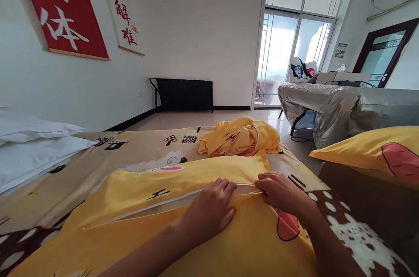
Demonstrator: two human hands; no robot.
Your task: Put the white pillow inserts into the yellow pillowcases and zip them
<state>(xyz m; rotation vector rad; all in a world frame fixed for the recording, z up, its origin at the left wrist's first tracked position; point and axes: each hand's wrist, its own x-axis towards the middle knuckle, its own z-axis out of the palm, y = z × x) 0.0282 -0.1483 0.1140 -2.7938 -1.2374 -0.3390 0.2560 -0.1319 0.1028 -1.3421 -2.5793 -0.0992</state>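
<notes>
A yellow pillowcase with cartoon prints lies flat in front of me, its long slit running from left to right with a pale zipper edge. My left hand is closed on the fabric at the near side of the slit, fingers curled and thumb toward me. At the slit's right end, my right hand pinches the pillowcase edge. Whether its fingertips hold a zipper pull is hidden. Beyond the hands sits a crumpled heap of yellow fabric with similar prints.
A patterned beige blanket lies underneath. White pillows are stacked at left. On the right, a yellow pillow rests on a brown box. Behind it stands a plastic-covered table; a black folded frame leans by the wall.
</notes>
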